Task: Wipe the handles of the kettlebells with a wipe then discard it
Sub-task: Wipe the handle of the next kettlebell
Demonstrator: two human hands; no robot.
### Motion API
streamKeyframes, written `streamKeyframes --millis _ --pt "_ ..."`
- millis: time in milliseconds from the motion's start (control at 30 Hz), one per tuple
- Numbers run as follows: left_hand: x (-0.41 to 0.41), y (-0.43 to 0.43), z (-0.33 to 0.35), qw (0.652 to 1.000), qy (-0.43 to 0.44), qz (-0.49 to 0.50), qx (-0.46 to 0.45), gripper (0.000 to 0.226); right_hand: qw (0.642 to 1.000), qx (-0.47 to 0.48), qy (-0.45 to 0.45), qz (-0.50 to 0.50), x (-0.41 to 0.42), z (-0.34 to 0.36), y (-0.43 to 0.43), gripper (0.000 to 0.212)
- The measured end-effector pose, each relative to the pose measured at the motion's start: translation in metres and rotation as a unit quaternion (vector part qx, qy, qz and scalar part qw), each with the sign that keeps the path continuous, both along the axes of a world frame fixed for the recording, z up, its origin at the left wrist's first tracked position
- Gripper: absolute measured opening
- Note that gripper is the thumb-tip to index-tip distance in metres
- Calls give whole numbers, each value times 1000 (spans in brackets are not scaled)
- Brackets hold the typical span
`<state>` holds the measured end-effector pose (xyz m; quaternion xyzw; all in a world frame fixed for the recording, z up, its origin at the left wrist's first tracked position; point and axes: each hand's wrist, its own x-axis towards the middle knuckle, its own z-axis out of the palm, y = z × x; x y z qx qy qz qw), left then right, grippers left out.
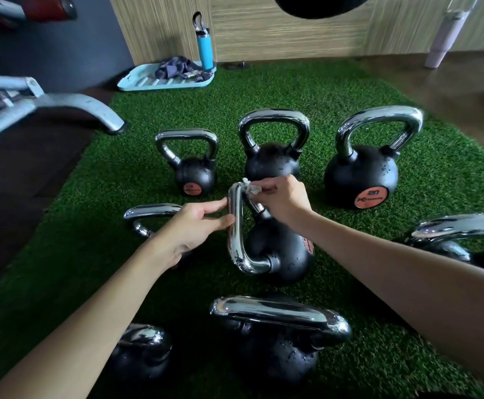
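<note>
Several black kettlebells with chrome handles stand on green turf [335,90]. The centre kettlebell [281,251] has its chrome handle [235,226] turned toward my left. My left hand [197,226] touches that handle's outer bar with thumb and fingertips. My right hand [284,201] pinches a small white wipe [250,187] against the handle's upper bend. Three kettlebells stand behind: a small one [195,175], a middle one [272,162] and a large one [361,177]. More kettlebells sit near me [278,338], at left [148,214] and at right [451,237].
A light blue tray [139,82] with dark cloths and a blue water bottle [205,50] lies at the back by the wooden wall. A grey bench leg [91,106] reaches in from the left. A pale tumbler [444,36] stands at back right.
</note>
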<state>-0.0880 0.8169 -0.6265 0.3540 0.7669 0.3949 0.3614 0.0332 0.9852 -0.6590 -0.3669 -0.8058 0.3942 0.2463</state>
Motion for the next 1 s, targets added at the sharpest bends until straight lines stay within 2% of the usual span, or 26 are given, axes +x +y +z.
streamKeyframes --millis 100,233,300,367,500,633,700,800,867,1000 --pt "-4 -4 -4 1000 10 3 -4 57 999 31 14 17 2 -3 -14 27" --pt "-6 -7 -4 1000 22 2 -17 57 999 20 37 19 5 -10 -21 25" --pt "-4 -5 -4 1000 12 -2 -10 56 998 29 52 -5 -1 -2 -16 24" --pt "1 -2 -2 1000 -1 -2 0 55 998 1 60 -27 -6 2 -9 25" --pt "3 1 -2 1000 5 5 6 56 997 -40 58 32 7 4 -18 32" --pt "-1 -1 -4 1000 2 18 -1 63 991 -32 56 117 40 7 -42 24" --pt "-3 -4 -5 1000 -7 16 3 65 988 -5 27 154 51 10 -53 23" --pt "-2 -7 -6 1000 -24 8 17 72 989 0 15 150 50 19 -57 22" --pt "0 -5 -5 999 -33 10 24 65 991 4 16 133 47 25 -56 22" --pt "2 -3 -3 999 -38 21 13 61 984 21 -29 176 60 28 -63 24"
